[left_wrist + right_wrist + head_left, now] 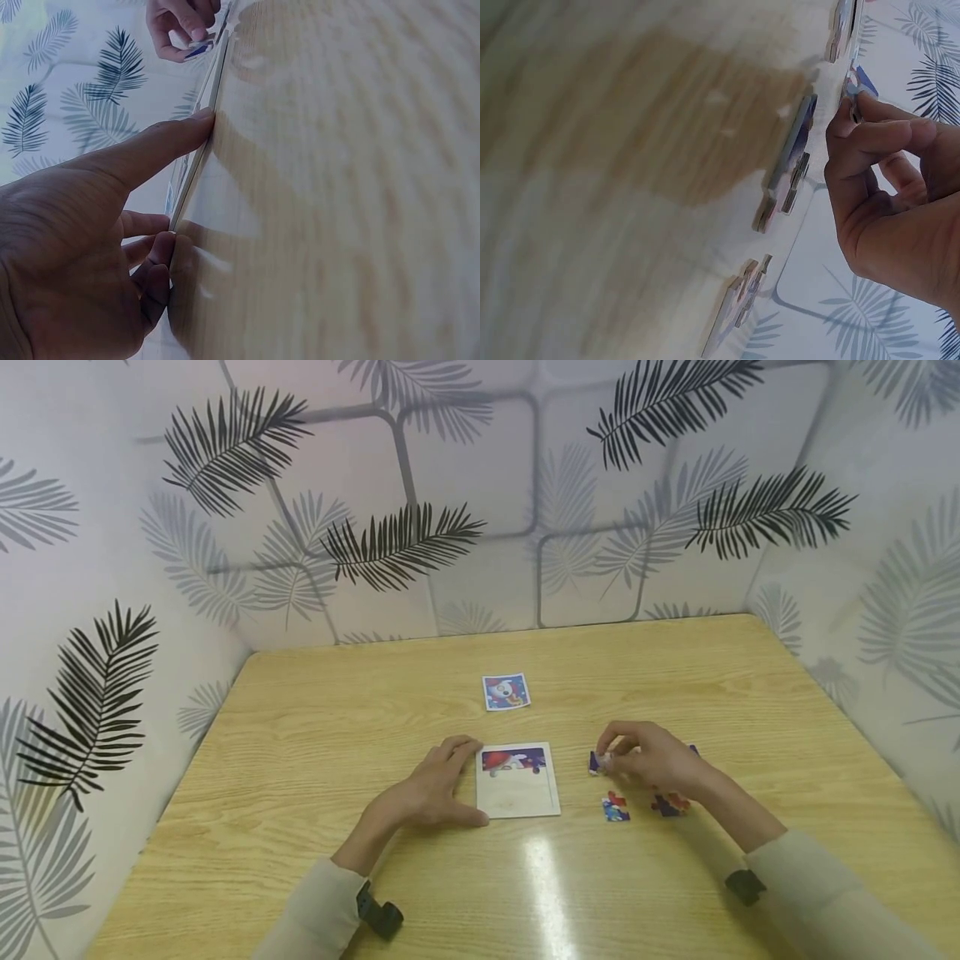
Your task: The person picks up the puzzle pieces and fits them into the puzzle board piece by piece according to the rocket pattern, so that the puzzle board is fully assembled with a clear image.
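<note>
Sleeve (315, 910) in pale cloth, with a dark wristband device (378, 912) at its cuff, leads up to the left hand (429, 787). That hand lies spread beside a square puzzle board (516, 797), thumb near the lower left corner and forefinger near the upper left; it touches the edge without clenching. The board lies flat on the wood-grain table (337, 710), its upper part filled by joined pieces (498, 760) showing a red and white figure on purple, its lower part bare. Beyond it, a small picture card (506, 692) lies apart on the table.

To the right of the board, the right hand (654, 762) pinches a purple and white puzzle piece (862, 79) between thumb and fingertips, above the table. Under and nearer than this hand lies a loose blue and red piece (617, 811); farther right, a dark piece with orange (666, 807). Past the knuckles, another purple piece (693, 749) is mostly hidden. A second pale sleeve (825, 885) covers the right forearm.
</note>
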### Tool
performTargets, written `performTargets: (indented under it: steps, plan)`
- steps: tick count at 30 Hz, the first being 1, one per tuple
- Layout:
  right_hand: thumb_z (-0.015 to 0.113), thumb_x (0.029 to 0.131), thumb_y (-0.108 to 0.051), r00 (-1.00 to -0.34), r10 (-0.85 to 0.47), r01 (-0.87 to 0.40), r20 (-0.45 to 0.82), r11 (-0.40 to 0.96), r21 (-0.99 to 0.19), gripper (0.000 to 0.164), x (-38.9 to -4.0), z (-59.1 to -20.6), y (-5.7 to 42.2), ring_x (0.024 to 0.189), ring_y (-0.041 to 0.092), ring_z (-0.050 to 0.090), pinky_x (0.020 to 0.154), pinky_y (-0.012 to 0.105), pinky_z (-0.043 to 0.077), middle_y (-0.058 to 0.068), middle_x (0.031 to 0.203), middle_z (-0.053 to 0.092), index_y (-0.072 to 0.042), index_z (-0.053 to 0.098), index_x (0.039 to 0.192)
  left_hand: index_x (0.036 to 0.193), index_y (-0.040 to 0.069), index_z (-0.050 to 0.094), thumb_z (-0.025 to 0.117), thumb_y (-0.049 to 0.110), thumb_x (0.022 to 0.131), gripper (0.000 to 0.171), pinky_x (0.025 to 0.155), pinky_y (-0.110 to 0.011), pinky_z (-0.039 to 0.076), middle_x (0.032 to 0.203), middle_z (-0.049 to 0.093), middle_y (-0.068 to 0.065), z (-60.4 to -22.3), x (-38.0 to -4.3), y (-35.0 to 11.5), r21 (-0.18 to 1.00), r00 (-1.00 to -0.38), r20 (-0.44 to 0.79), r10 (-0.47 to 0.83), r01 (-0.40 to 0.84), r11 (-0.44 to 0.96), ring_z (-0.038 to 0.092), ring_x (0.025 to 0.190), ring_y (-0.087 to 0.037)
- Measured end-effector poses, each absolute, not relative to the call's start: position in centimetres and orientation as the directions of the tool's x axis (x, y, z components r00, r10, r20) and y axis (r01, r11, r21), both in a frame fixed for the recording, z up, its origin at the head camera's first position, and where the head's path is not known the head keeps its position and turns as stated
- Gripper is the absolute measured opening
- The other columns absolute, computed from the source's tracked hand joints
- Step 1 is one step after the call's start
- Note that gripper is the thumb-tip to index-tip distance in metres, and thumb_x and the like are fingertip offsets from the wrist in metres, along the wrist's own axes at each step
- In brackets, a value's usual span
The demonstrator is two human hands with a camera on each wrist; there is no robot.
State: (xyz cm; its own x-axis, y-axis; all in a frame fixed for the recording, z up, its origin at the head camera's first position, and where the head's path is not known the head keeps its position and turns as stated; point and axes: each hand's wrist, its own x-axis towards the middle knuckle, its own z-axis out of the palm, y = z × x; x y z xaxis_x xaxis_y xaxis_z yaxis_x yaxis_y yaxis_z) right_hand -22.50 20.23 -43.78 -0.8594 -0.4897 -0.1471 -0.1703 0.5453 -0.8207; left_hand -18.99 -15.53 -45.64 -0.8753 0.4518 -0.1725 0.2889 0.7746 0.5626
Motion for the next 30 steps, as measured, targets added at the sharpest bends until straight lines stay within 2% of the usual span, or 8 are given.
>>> performTargets:
  steps: [4,11,20,30]
  plan:
    - [0.063,0.096,-0.009,-0.861,-0.466,-0.090,-0.204,0.534,-0.841,0.012,-22.5,-43.5,20.1,0.047,0.011,0.039,0.042,0.021,0.032,0.019,0.106,0.069,-0.010,0.064,0.108,0.157,0.016,0.030,0.085,0.046,0.074,0.104,0.118,-0.051,0.032,0.162,0.024,-0.005,-45.6,-19.0,-15.5,0.564,-0.877,-0.173,0.449,0.285,0.775,0.029,0.146,-0.030]
    - [0.065,0.097,-0.017,-0.862,-0.452,-0.027,-0.228,0.492,-0.870,0.016,-22.7,-43.3,19.9,0.043,0.012,0.032,0.040,0.022,0.029,0.016,0.104,0.067,-0.014,0.063,0.112,0.156,0.016,0.031,0.086,0.046,0.074,0.104,0.116,-0.052,0.034,0.161,0.025,-0.005,-45.5,-19.1,-15.6,0.569,-0.876,-0.166,0.453,0.290,0.770,0.030,0.146,-0.031]
    - [0.067,0.096,-0.019,-0.867,-0.473,-0.088,-0.157,0.456,-0.886,0.018,-22.9,-43.2,19.1,0.042,0.009,0.034,0.040,0.021,0.031,0.022,0.101,0.069,-0.012,0.063,0.113,0.157,0.017,0.030,0.085,0.045,0.074,0.103,0.116,-0.052,0.033,0.161,0.025,-0.005,-45.5,-19.1,-15.6,0.568,-0.876,-0.166,0.452,0.290,0.771,0.030,0.146,-0.030]
    - [0.067,0.096,-0.019,-0.872,-0.466,-0.072,-0.151,0.427,-0.901,0.019,-22.7,-43.0,18.1,0.044,0.008,0.036,0.041,0.022,0.034,0.023,0.104,0.070,-0.012,0.065,0.114,0.157,0.017,0.028,0.085,0.047,0.075,0.105,0.117,-0.052,0.033,0.162,0.023,-0.006,-45.7,-19.1,-15.5,0.556,-0.871,-0.174,0.459,0.298,0.776,0.030,0.145,-0.031]
